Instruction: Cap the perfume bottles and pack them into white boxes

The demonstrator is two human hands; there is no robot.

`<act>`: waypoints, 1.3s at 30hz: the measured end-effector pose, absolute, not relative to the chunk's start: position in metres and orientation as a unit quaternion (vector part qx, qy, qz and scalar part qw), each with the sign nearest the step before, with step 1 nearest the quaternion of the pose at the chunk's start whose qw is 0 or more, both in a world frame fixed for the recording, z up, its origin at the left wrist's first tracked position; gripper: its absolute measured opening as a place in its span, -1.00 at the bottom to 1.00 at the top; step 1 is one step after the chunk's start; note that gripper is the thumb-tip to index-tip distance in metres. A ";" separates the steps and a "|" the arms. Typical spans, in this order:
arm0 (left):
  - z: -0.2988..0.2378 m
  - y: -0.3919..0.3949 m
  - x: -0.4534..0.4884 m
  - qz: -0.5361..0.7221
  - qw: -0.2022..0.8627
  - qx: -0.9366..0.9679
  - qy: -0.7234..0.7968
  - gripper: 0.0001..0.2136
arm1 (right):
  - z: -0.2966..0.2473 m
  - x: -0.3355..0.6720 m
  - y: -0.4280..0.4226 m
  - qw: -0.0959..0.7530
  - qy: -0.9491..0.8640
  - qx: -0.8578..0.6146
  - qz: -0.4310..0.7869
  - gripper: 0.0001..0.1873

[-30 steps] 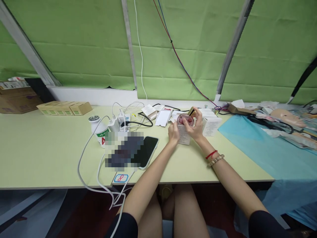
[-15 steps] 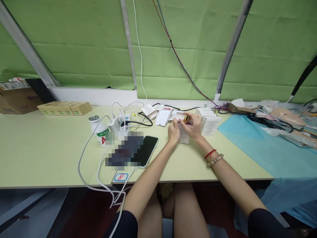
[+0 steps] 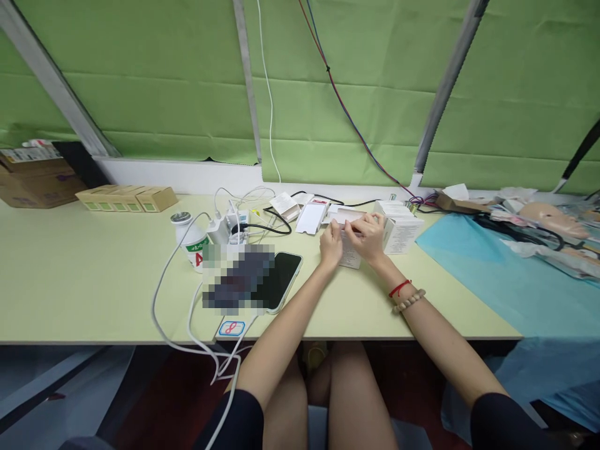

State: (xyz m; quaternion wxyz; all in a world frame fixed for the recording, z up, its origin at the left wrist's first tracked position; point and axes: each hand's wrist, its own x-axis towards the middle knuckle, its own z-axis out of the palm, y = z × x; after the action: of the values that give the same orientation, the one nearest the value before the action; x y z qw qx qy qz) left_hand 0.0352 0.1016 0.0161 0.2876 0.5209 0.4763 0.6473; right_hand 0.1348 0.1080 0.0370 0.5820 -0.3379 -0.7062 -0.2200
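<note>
A small white printed carton (image 3: pixel 350 254) stands upright on the table with its top flap (image 3: pixel 345 214) raised. My left hand (image 3: pixel 331 245) is closed on the carton's upper left edge, the fingertips at the opening. From the right, my right hand (image 3: pixel 368 237) bends its fingers over the top, thumb and fingertips pinched at the opening. The hands hide most of the opening and whatever is in it. Just right of my right hand stands a group of similar white cartons (image 3: pixel 402 234). Flattened white box pieces (image 3: pixel 312 217) lie behind my left hand.
A phone (image 3: pixel 284 281) lies left of my forearm, beside a pixelated patch. A white bottle (image 3: pixel 190 240), a charger (image 3: pixel 218 231) and loose white cables stand left. Yellowish boxes (image 3: pixel 126 199) line the back. Blue sheeting (image 3: pixel 497 269) with a mannequin head (image 3: pixel 553 219) covers the right.
A small gold-coloured item at my right fingertips above the carton is no longer visible. My right fingers have moved down over the opening. The view has shifted slightly.
</note>
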 end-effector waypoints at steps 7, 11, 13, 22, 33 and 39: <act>0.022 0.098 0.035 0.636 0.283 0.525 0.490 -0.47 | 0.037 0.134 0.104 0.575 -0.711 -0.347 -0.210 -0.66; 0.030 0.098 0.029 0.652 0.276 0.477 0.521 -0.43 | 0.039 0.138 0.104 0.601 -0.701 -0.342 -0.175 -0.76; 0.033 0.100 0.023 0.669 0.271 0.438 0.535 -0.42 | 0.039 0.140 0.107 0.622 -0.682 -0.346 -0.169 -0.79; 0.035 0.104 0.012 0.699 0.303 0.365 0.534 -0.43 | 0.033 0.131 0.102 0.599 -0.730 -0.329 -0.006 -0.79; 0.033 0.104 0.013 0.701 0.288 0.420 0.500 -0.68 | 0.033 0.132 0.102 0.569 -0.728 -0.381 0.036 -0.66; 0.036 0.103 0.015 0.721 0.363 0.336 0.486 -0.60 | 0.030 0.132 0.104 0.566 -0.727 -0.384 0.058 -0.72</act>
State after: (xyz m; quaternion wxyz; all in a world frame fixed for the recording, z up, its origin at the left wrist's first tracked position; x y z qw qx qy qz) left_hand 0.0153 0.1028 0.0365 0.3627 0.3357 0.4863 0.7206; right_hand 0.1315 0.1043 0.0296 0.5661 -0.3838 -0.7272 0.0577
